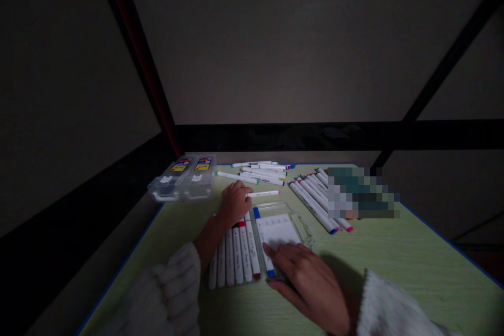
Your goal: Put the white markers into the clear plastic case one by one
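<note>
My left hand (pixel 235 203) is closed around one end of a white marker (pixel 264 193) whose pink-tipped end points right. Below it lies an open clear plastic case (pixel 305 226). The case's left half holds a row of white markers (pixel 232 260), some with red or dark ends, partly hidden by my left hand. In the right half is a marker with blue ends (pixel 263 241), beside a white card (pixel 279 231). My right hand (pixel 309 281) rests over the lower part of that half, fingers stretched out and touching the case, close to the blue-ended marker.
Two clear plastic boxes (pixel 202 176) with yellow labels stand at the table's back left. A loose pile of white markers (pixel 263 170) lies at the back. More markers (pixel 315 199) are at the right, beside a pixelated dark green item (pixel 358 191). The table (pixel 394 273) has blue edges.
</note>
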The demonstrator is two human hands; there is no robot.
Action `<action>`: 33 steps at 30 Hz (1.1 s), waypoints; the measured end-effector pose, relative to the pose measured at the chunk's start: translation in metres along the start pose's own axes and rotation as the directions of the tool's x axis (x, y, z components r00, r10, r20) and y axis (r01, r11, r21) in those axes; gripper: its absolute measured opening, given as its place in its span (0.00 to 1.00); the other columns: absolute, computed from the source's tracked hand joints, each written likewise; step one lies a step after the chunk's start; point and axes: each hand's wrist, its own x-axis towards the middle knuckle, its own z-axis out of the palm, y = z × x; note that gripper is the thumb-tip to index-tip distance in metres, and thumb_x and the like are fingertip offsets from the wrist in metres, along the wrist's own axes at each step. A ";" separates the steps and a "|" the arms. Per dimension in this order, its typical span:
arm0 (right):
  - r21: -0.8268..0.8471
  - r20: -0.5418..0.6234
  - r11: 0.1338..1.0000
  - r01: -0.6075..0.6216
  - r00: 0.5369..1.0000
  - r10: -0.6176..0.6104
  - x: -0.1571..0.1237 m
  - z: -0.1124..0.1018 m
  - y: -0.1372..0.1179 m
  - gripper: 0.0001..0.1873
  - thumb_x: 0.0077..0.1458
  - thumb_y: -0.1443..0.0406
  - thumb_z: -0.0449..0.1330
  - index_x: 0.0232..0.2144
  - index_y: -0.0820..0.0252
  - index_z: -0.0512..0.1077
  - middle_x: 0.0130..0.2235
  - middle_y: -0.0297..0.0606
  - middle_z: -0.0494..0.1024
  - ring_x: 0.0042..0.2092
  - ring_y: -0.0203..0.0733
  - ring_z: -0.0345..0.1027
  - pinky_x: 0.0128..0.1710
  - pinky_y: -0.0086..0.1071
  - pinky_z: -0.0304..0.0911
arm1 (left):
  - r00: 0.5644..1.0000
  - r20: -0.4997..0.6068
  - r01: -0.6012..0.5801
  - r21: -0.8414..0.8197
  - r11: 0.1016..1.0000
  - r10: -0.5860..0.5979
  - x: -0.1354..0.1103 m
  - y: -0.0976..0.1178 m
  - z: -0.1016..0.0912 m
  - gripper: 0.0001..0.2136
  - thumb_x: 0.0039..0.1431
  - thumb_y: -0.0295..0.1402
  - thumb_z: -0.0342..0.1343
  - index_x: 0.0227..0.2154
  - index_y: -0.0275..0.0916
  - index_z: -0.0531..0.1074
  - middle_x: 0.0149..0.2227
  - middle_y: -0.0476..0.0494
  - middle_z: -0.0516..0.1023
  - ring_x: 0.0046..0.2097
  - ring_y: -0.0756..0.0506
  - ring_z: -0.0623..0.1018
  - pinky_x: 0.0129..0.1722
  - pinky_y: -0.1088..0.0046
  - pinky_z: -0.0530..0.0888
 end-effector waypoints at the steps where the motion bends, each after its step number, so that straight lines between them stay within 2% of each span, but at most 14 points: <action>1: -0.002 0.009 1.000 -0.003 1.000 0.003 0.000 -0.001 0.000 0.24 0.51 0.63 0.55 0.51 0.63 0.61 0.42 0.44 0.71 0.44 0.49 0.63 0.46 0.45 0.57 | 1.000 -0.001 0.009 -0.004 1.000 -0.009 0.000 0.000 0.000 0.12 0.48 0.26 0.46 0.34 0.40 0.71 0.35 0.45 0.68 0.41 0.46 0.67 0.44 0.68 0.63; 12: -0.022 0.021 1.000 -0.001 1.000 0.001 0.000 0.000 0.000 0.25 0.51 0.63 0.55 0.51 0.64 0.60 0.43 0.45 0.71 0.45 0.49 0.63 0.47 0.46 0.57 | 0.997 0.032 0.072 -0.058 0.996 -0.071 0.000 0.001 -0.001 0.12 0.46 0.25 0.47 0.33 0.41 0.70 0.35 0.47 0.69 0.41 0.47 0.69 0.43 0.71 0.64; 20: -0.017 -0.018 1.000 0.015 1.000 -0.015 0.001 0.000 0.000 0.24 0.50 0.63 0.56 0.50 0.64 0.61 0.42 0.45 0.71 0.44 0.49 0.64 0.45 0.45 0.58 | 0.998 0.031 0.054 -0.093 0.994 -0.051 0.001 0.001 -0.001 0.12 0.46 0.25 0.47 0.33 0.40 0.71 0.31 0.47 0.70 0.36 0.49 0.70 0.39 0.73 0.66; 33: -0.032 0.023 0.999 0.004 1.000 -0.003 0.001 -0.002 -0.001 0.25 0.51 0.64 0.55 0.51 0.65 0.60 0.44 0.46 0.71 0.45 0.49 0.63 0.46 0.45 0.58 | 1.000 0.006 0.004 -0.112 0.994 -0.004 0.003 -0.002 0.003 0.11 0.46 0.24 0.47 0.32 0.38 0.72 0.29 0.47 0.70 0.33 0.49 0.71 0.36 0.74 0.67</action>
